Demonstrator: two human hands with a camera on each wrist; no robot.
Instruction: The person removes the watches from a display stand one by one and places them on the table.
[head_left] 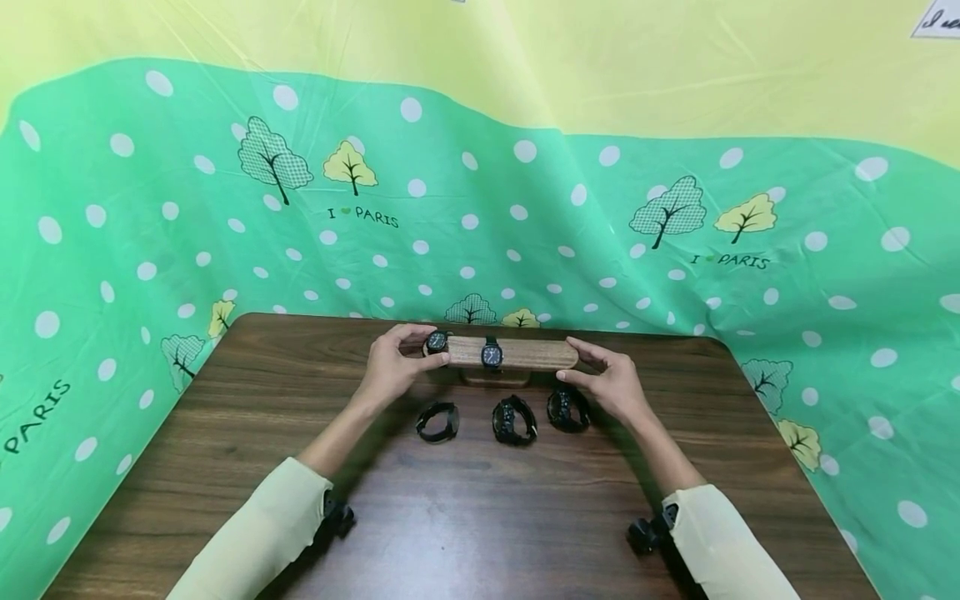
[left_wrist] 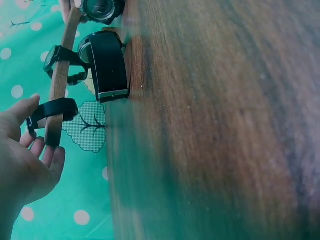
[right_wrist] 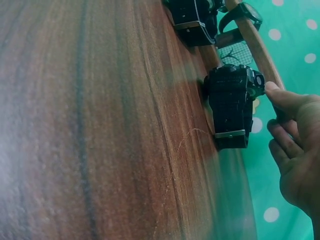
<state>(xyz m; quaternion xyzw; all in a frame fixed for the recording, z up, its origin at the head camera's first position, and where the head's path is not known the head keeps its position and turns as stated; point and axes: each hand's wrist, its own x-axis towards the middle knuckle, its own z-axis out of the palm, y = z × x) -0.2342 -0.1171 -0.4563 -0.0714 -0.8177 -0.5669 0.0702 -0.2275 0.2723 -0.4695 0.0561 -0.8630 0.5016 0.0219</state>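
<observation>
A wooden watch stand (head_left: 536,354) with a long horizontal bar stands near the table's back edge. One black watch (head_left: 491,355) is strapped round the middle of the bar, and another black watch (head_left: 437,341) sits round its left end. My left hand (head_left: 392,365) holds that left end, its thumb by the watch strap and its fingers behind the bar. At the other end, my right hand (head_left: 613,382) pinches the bar between thumb and fingers. In front of the stand lie three black watches: one on the left (head_left: 450,422), one in the middle (head_left: 504,421), one on the right (head_left: 558,408).
The dark wooden table (head_left: 465,517) extends toward me. Behind and beside it hangs a green and yellow cloth (head_left: 465,192) printed with trees and dots. Small black cameras sit on the left wrist (head_left: 339,517) and the right wrist (head_left: 647,533).
</observation>
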